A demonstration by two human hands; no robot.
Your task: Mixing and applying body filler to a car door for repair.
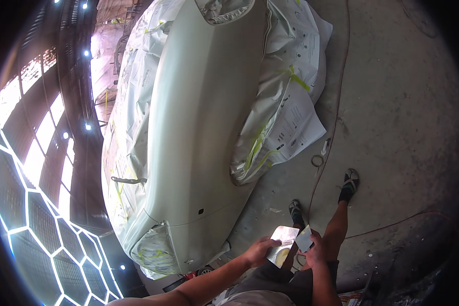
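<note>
My left hand [263,251] grips the edge of a shiny flat plate [285,235] with the thumb on top. A yellowish patch [283,256], which looks like putty, lies on the plate's lower part. Close beside it, my right hand [316,250] is closed on a small thin grey card [304,239] shaped like a spreader. The card is near the plate's right edge; whether they touch I cannot tell. Both hands are low in front of my body, apart from the pale greenish-grey car panel [188,112] to the left.
Masking paper [290,117] with yellow-green tape covers the wheel opening and the car's far side [130,112]. A hose [337,117] runs along the concrete floor [398,122] past my feet [349,181]. A ring-shaped object [317,160] lies beside it. Hexagonal lights [51,253] glow at left.
</note>
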